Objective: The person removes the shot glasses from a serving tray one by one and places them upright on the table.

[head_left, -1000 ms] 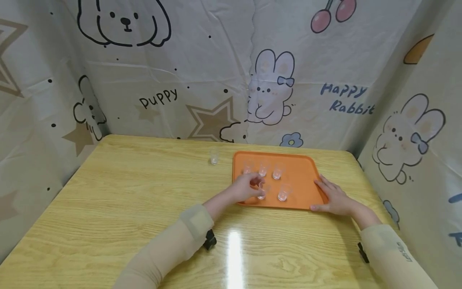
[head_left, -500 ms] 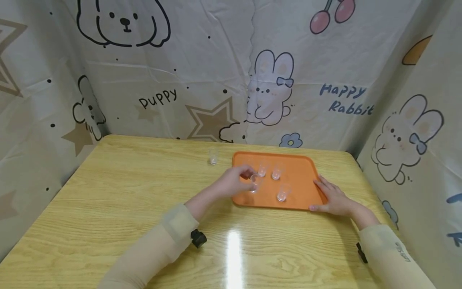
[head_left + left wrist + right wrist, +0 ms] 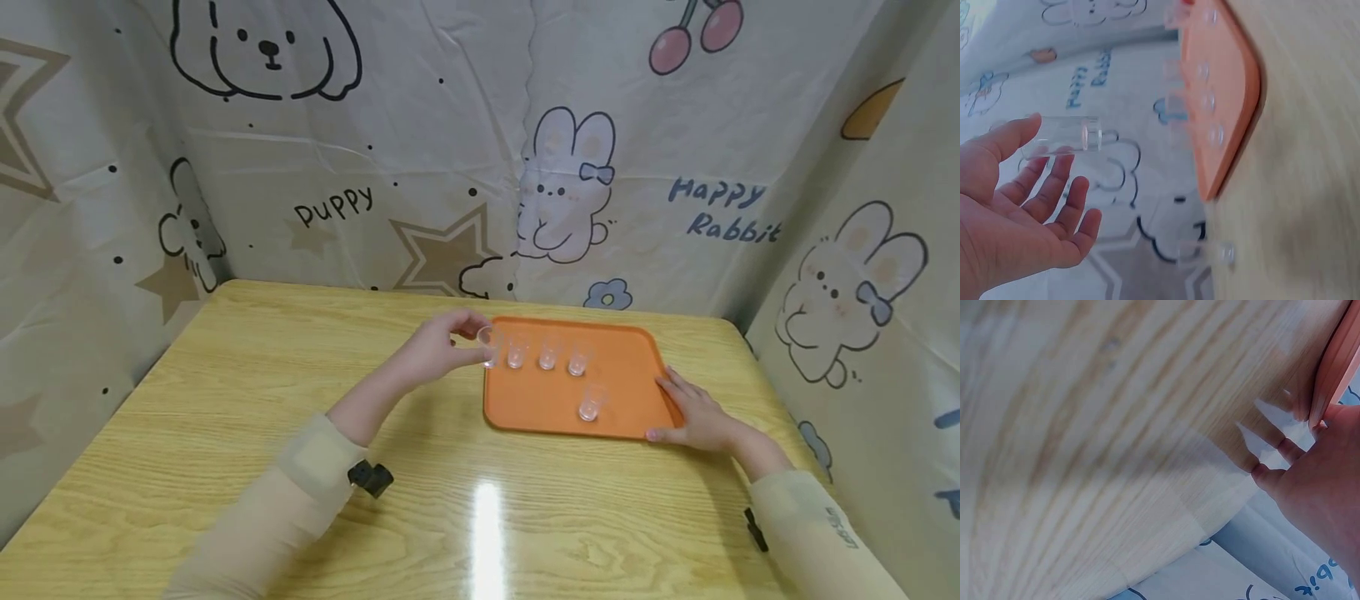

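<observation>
My left hand [image 3: 431, 350] pinches a small clear cup [image 3: 1069, 134] between thumb and fingers, raised above the table by the tray's left edge. Several similar cups stand upright on an orange tray [image 3: 525, 408]: three in a row at the back, with a left cup [image 3: 515, 356], a middle cup [image 3: 547, 358] and a right cup [image 3: 577, 363], plus a front cup [image 3: 588, 407]. My right hand [image 3: 701, 417] rests against the tray's right end with fingers spread, the thumb by its front corner. In the right wrist view, several fingertips touch the table.
Another clear cup [image 3: 1225, 253] stands on the wooden table [image 3: 247, 400] left of the tray, seen in the left wrist view; the left hand hides it from the head view. A printed cloth [image 3: 337, 150] hangs close behind the table and along its sides.
My left hand has lifted a cup from the tray's front left and carried it left and back, past the tray's left edge. The right hand and the tray have stayed put.
</observation>
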### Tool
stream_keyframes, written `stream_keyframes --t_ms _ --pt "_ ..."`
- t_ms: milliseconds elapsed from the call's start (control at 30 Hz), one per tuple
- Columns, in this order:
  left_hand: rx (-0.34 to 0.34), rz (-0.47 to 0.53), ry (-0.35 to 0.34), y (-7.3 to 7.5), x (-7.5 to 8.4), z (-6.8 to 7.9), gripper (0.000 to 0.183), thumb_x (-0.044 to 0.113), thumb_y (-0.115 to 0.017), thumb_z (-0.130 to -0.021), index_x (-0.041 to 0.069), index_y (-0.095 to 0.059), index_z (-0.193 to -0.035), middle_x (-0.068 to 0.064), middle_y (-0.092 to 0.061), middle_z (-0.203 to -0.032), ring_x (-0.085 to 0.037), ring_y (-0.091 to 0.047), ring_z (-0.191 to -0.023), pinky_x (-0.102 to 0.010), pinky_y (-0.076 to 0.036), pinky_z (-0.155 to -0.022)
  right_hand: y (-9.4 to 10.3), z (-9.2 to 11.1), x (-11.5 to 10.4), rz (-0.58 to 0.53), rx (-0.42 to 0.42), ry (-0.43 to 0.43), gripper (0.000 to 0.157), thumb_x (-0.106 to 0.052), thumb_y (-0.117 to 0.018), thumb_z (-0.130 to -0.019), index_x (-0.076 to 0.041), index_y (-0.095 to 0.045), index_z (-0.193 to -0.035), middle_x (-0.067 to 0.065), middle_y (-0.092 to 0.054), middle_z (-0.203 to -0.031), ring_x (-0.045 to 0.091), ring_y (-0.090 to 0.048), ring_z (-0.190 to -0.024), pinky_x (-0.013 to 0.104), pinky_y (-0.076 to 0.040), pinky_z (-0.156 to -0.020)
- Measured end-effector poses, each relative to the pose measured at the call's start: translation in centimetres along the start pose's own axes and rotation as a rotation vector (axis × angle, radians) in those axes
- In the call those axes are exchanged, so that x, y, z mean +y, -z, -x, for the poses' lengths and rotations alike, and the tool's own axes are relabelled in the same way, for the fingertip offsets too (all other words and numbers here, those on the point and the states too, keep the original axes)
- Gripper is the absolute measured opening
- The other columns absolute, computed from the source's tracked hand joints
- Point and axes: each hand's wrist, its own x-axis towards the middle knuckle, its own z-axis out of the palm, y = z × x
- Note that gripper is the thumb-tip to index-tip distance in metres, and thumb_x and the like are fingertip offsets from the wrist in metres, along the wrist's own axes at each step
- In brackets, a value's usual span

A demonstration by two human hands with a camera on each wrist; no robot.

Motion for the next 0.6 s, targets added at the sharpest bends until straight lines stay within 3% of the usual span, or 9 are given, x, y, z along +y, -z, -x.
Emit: stream_keyframes --t_ms 333,600 --pt "0.104 -0.01 0.05 4.3 -1.8 -0.2 0.04 0.031 -0.071 -0.085 0.015 -0.058 -0.119 -0.002 -0.057 -0.114 -0.021 -0.049 -0.113 -0.04 -0.046 -0.09 0.5 0.1 -0.9 -0.014 -0.041 -0.053 0.1 -0.046 -0.073 -0.078 0.009 -0.023 -0.144 0.031 -0.009 -0.152 0.056 -0.013 -0.132 0.071 -0.017 -0.099" --pt "0.192 0.034 0.057 6.4 -4.4 -0.5 0.034 0.025 -0.069 -0.087 0.011 -0.059 -0.117 -0.008 -0.057 -0.114 -0.025 -0.047 -0.114 -0.041 -0.041 -0.094 0.5 0.1 -0.9 -0.009 -0.038 -0.05 0.1 -0.047 -0.073 -0.078 0.01 -0.023 -0.144 0.031 -0.009 -0.151 0.056 -0.014 -0.131 0.072 -0.017 -0.099"
